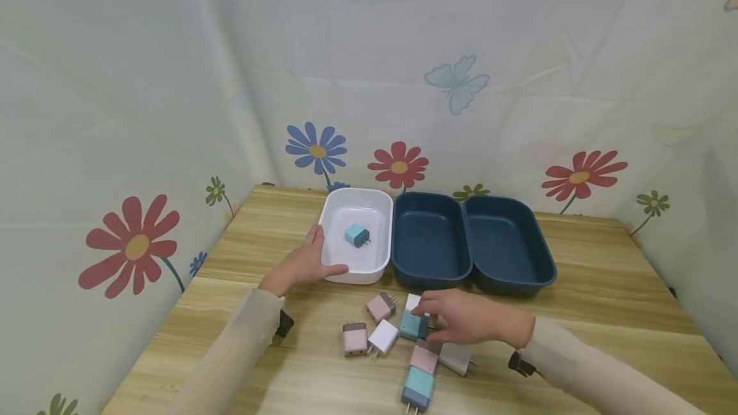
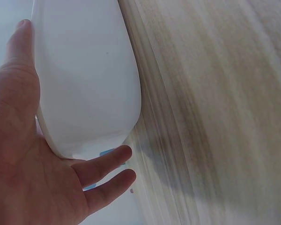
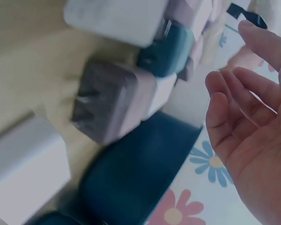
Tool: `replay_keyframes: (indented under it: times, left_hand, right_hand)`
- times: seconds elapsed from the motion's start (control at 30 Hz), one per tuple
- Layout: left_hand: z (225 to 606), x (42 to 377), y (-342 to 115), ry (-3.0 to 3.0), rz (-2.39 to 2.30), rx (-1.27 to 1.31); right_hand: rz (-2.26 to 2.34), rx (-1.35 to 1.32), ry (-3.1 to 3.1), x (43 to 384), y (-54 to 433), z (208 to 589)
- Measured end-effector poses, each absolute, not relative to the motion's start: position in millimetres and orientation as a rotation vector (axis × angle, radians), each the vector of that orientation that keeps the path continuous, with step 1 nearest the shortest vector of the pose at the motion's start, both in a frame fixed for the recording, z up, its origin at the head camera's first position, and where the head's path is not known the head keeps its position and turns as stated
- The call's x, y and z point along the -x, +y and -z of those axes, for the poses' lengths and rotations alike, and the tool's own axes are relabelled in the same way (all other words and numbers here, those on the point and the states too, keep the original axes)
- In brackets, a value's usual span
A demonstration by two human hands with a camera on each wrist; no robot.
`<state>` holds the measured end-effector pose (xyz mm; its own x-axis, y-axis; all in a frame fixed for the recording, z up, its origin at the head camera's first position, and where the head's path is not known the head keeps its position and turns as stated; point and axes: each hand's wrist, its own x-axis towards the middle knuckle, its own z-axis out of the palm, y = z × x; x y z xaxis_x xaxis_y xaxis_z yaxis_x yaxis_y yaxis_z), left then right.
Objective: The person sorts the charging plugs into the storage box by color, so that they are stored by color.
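My left hand (image 1: 302,262) rests against the front left corner of a white bin (image 1: 360,274), with fingers along its side and thumb at its front. In the left wrist view, this hand (image 2: 42,154) has its fingers spread around the bin's end. Inside the bin lies a teal plug charger (image 1: 356,234). My right hand (image 1: 467,317) hovers over a cluster of chargers, its fingertips close to a teal charger (image 1: 410,325) and a white charger (image 1: 412,301). In the right wrist view, the fingers of this hand (image 3: 253,112) bend loosely with nothing between them.
Two dark blue bins (image 1: 431,277) stand in a row right of the white one. Loose chargers lie in front on the wooden table (image 1: 582,338): pink ones (image 1: 354,341), a white one (image 1: 383,337), a greyish one (image 1: 455,358) and a teal one (image 1: 418,387). A flowered curtain (image 1: 357,69) hangs behind.
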<state>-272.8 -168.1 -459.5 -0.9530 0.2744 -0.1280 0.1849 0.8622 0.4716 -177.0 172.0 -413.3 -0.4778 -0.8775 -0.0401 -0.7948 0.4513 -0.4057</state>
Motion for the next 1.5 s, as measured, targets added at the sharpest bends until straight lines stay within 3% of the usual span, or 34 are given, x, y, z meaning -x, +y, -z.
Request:
replay_keyframes:
  times: [0.6, 1.5]
  left_hand:
    - [459, 272, -167, 2.852, -0.683, -0.354]
    - [461, 275, -169, 2.852, -0.68, -0.376]
  right_hand:
    - [0.443, 1.71, 2.319, 150, 169, 442]
    - [0.272, 1.765, 2.278, 147, 158, 451]
